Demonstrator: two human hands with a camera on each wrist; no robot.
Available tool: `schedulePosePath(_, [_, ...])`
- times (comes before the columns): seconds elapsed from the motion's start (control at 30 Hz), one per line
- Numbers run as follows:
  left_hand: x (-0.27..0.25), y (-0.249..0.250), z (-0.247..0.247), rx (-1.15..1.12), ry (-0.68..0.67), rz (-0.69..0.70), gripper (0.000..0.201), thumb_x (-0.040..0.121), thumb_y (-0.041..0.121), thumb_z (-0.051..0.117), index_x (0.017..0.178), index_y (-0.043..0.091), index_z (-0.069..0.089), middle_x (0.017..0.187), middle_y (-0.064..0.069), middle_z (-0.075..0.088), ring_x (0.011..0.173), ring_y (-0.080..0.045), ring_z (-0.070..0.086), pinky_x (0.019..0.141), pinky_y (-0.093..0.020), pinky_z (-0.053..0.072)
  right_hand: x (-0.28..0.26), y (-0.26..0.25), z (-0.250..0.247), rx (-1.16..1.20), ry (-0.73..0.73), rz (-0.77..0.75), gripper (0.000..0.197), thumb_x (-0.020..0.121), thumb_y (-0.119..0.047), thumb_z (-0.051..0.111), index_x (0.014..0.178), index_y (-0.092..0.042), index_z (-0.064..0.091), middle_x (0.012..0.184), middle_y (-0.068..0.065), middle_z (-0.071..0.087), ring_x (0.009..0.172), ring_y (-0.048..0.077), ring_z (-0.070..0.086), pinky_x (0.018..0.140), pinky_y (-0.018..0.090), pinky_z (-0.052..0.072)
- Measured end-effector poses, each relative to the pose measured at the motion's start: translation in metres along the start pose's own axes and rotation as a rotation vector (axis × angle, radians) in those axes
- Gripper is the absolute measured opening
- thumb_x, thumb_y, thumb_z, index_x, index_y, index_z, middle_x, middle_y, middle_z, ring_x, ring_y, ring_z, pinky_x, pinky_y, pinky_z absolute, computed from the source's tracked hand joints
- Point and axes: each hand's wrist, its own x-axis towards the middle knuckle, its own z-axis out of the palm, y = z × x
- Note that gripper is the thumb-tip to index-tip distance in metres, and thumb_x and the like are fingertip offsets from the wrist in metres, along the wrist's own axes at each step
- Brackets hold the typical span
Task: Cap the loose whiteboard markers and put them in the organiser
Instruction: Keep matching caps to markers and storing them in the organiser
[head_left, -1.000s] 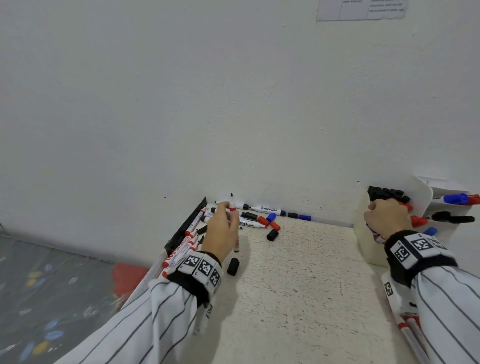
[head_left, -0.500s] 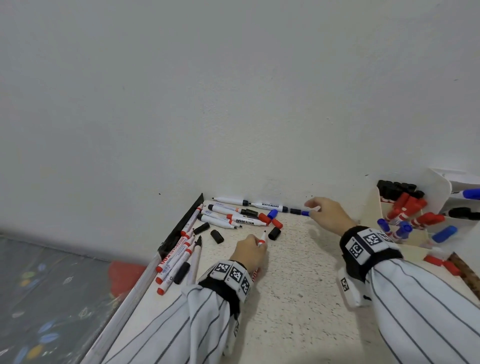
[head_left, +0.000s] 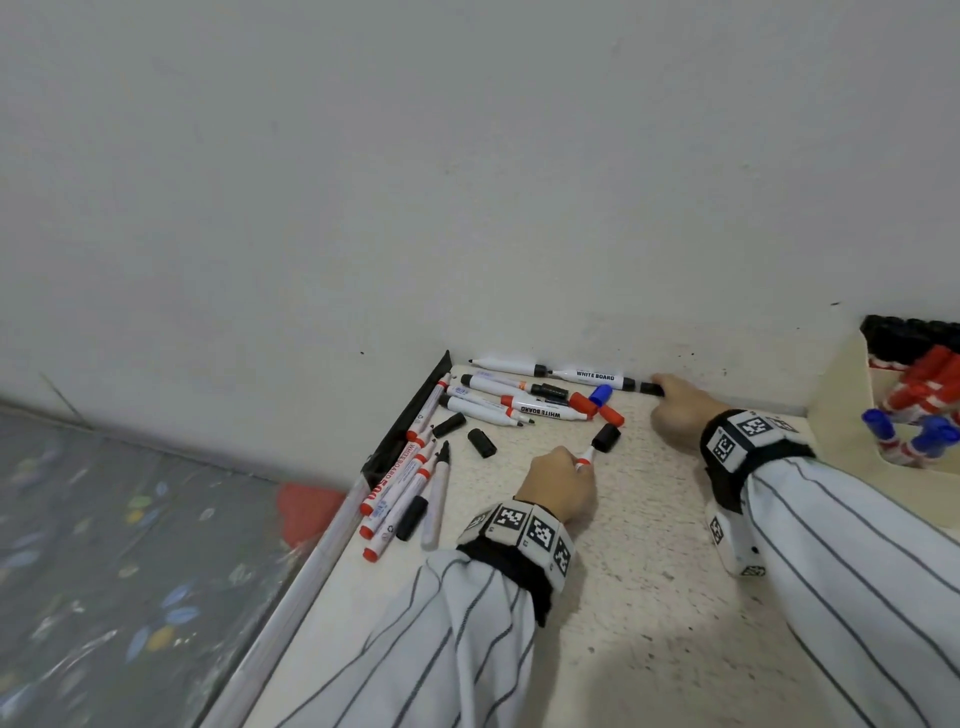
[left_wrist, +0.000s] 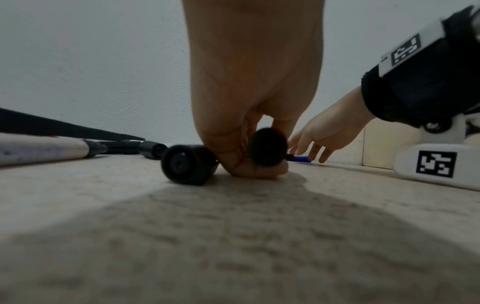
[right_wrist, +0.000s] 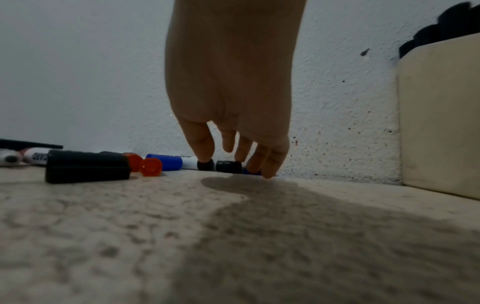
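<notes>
My left hand (head_left: 563, 480) rests on the table and grips a red-tipped marker (head_left: 586, 458). The marker's tip points at a loose black cap (head_left: 605, 437) just ahead. In the left wrist view the curled fingers (left_wrist: 246, 164) press the table. My right hand (head_left: 675, 410) reaches to the wall, fingers pointing down. Its fingertips (right_wrist: 269, 164) touch a small black cap (right_wrist: 228, 166) and a blue piece (right_wrist: 250, 171); I see no pinch. Several uncapped markers (head_left: 540, 410) and red, blue and black caps lie near the corner. The cream organiser (head_left: 841, 415) stands at the right.
A row of red markers (head_left: 400, 483) lies along the table's left edge beside a black strip (head_left: 410, 415). Loose black caps (head_left: 481, 442) sit between them and my left hand. The organiser holds several black, red and blue markers (head_left: 919, 384). The white wall is close behind.
My right hand left the organiser and came down on the small caps by the wall. My left hand moved right with its marker, from upright to low on the table by a black cap.
</notes>
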Motion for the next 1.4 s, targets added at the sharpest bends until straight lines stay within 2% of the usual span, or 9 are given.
schedulePosePath(0.1, [0.001,-0.001,-0.001,-0.009,-0.011,-0.006,0.035,0.098,0.030,0.040,0.124,0.009,0.050,0.122,-0.009,0.053,0.104,-0.020,0.055,0.081,-0.028,0.044,0.000,-0.004,0.000,-0.077,0.014,0.047,0.055,0.090,-0.010,0.040,0.144,-0.016,0.030,0.147,0.014,0.028,0.131,0.033,0.035,0.108,0.037,0.031])
schedulePosePath(0.3, [0.000,0.000,0.000,0.008,-0.024,0.006,0.034,0.098,0.029,0.038,0.122,0.008,0.050,0.120,-0.011,0.054,0.098,-0.020,0.055,0.081,-0.031,0.046,-0.002,-0.003,-0.005,-0.089,-0.067,0.058,0.029,0.089,-0.017,0.054,0.117,-0.012,0.052,0.124,0.011,0.054,0.105,0.025,0.051,0.080,0.026,0.038])
schedulePosePath(0.4, [-0.001,-0.001,0.002,0.013,-0.019,0.026,0.035,0.098,0.030,0.036,0.121,0.008,0.050,0.118,-0.011,0.056,0.090,-0.019,0.053,0.077,-0.030,0.044,-0.003,0.000,-0.005,-0.058,-0.030,0.049,0.016,0.088,-0.017,0.057,0.101,-0.015,0.047,0.114,0.012,0.055,0.091,0.022,0.046,0.074,0.028,0.035])
schedulePosePath(0.53, [-0.003,0.000,0.005,-0.002,-0.028,0.047,0.037,0.094,0.036,0.043,0.119,0.010,0.052,0.113,-0.010,0.058,0.086,-0.018,0.052,0.075,-0.031,0.043,-0.009,0.004,-0.009,0.161,0.012,0.049,0.022,0.089,-0.005,0.046,0.105,-0.016,0.038,0.104,0.014,0.050,0.084,0.026,0.049,0.066,0.030,0.039])
schedulePosePath(0.7, [-0.007,0.002,0.003,-0.026,0.009,0.117,0.033,0.091,0.021,0.057,0.122,0.011,0.056,0.118,-0.008,0.059,0.095,-0.016,0.057,0.075,-0.020,0.043,-0.026,0.012,-0.030,0.330,0.205,0.025,0.024,0.089,0.001,0.043,0.109,-0.007,0.053,0.106,0.011,0.052,0.096,0.027,0.052,0.082,0.035,0.045])
schedulePosePath(0.83, [-0.012,0.006,0.005,-0.126,0.013,0.203,0.032,0.087,0.032,0.063,0.115,0.017,0.058,0.102,0.002,0.059,0.072,0.000,0.052,0.053,-0.011,0.038,-0.048,0.021,-0.041,0.363,0.291,-0.021,0.023,0.089,-0.002,0.049,0.110,-0.008,0.058,0.098,0.005,0.052,0.090,0.022,0.052,0.077,0.028,0.042])
schedulePosePath(1.07, [-0.014,0.007,0.005,-0.079,0.055,0.306,0.026,0.093,0.023,0.056,0.117,0.015,0.059,0.115,-0.001,0.061,0.093,-0.006,0.050,0.078,-0.017,0.037,-0.081,0.020,-0.024,0.472,0.214,-0.127,0.018,0.080,-0.002,0.064,0.091,-0.013,0.054,0.093,0.004,0.058,0.085,0.018,0.054,0.069,0.021,0.042])
schedulePosePath(1.2, [-0.012,0.008,0.006,-0.099,0.034,0.315,0.026,0.092,0.020,0.057,0.117,0.018,0.060,0.116,0.001,0.060,0.097,-0.006,0.051,0.075,-0.013,0.036,-0.090,0.018,-0.014,0.504,0.195,-0.218,0.020,0.081,0.003,0.064,0.089,-0.013,0.056,0.094,0.003,0.059,0.085,0.016,0.057,0.063,0.011,0.039])
schedulePosePath(1.4, [-0.011,0.006,0.007,-0.095,0.030,0.347,0.026,0.091,0.021,0.058,0.116,0.018,0.062,0.114,0.000,0.063,0.099,-0.008,0.053,0.083,-0.019,0.037,-0.098,0.015,-0.011,0.521,0.116,-0.278,0.022,0.083,0.000,0.064,0.084,-0.021,0.058,0.093,-0.001,0.063,0.088,0.012,0.062,0.068,0.013,0.044])
